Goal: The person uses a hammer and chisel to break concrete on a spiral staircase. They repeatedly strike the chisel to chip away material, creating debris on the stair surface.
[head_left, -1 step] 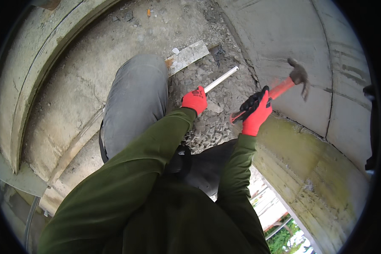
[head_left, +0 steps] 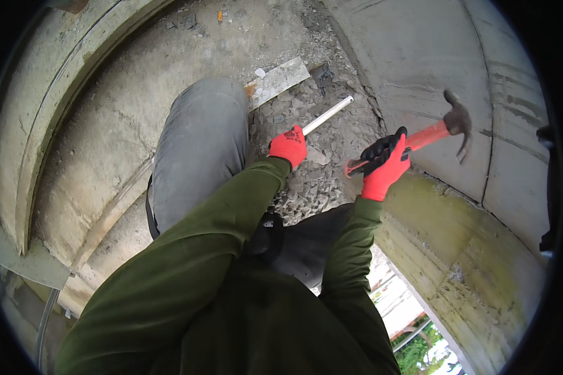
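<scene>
My left hand (head_left: 288,147), in a red glove, is closed around a straight, pale metal rod (head_left: 328,115). The rod slants up and to the right, over broken concrete chips (head_left: 309,187); whatever lies at its lower end is hidden by the glove. To the right, my right hand (head_left: 385,169), in a red and black glove, grips a claw hammer (head_left: 458,122) by its red handle (head_left: 428,134). The dark hammer head is out to the right, apart from the rod, in front of the grey wall.
A grey concrete wall (head_left: 419,50) rises on the right, above a yellowish slab (head_left: 444,231). A pale board (head_left: 281,81) lies on the rubble beyond my grey-trousered knee (head_left: 206,137). A curved concrete rib (head_left: 34,150) bounds the left. Daylight and greenery (head_left: 419,350) show through a gap at lower right.
My right hand and the claw hammer have moved to the right and slightly down at the head, away from the rod. My left hand and the rod have hardly moved.
</scene>
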A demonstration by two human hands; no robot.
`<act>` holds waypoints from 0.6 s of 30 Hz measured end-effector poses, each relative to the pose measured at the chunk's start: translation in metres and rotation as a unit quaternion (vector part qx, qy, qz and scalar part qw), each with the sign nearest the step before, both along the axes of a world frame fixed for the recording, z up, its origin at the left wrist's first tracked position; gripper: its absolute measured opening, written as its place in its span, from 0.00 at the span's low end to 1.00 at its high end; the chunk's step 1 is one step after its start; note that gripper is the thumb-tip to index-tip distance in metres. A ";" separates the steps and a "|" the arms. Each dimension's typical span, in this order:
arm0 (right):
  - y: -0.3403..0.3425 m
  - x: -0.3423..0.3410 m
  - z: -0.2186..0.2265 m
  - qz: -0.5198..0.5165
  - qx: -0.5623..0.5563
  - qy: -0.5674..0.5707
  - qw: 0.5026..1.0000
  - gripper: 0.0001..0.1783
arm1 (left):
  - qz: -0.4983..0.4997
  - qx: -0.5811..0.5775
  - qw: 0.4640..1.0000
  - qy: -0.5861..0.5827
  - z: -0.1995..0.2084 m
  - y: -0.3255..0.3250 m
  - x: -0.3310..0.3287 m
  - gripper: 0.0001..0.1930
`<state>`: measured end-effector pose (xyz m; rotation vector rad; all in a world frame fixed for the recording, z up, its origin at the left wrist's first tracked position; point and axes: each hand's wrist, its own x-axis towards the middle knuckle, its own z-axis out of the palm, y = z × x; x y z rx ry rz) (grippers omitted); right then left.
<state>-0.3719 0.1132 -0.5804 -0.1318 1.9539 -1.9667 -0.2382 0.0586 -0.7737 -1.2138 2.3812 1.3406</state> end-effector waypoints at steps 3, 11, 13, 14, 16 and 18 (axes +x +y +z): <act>0.011 -0.006 -0.038 -0.049 0.001 0.048 0.998 0.20 | 0.003 0.020 1.000 -0.007 0.006 0.001 -0.002 0.15; 0.042 -0.003 -0.051 0.041 0.121 -0.139 0.982 0.23 | 0.009 0.031 0.999 -0.004 0.012 -0.011 -0.007 0.19; 0.036 -0.006 -0.033 0.035 0.106 -0.023 0.993 0.26 | -0.003 0.037 0.999 -0.005 0.014 -0.016 -0.009 0.18; 0.037 -0.007 -0.028 0.044 0.120 0.008 0.992 0.26 | -0.007 0.039 0.999 -0.006 0.014 -0.019 -0.011 0.18; 0.047 -0.005 -0.021 0.058 0.152 0.062 0.985 0.28 | -0.020 0.060 0.998 -0.024 0.032 -0.030 -0.016 0.19; 0.049 0.005 -0.036 0.023 0.179 0.025 0.983 0.30 | -0.042 0.095 0.993 -0.050 0.044 -0.046 -0.021 0.20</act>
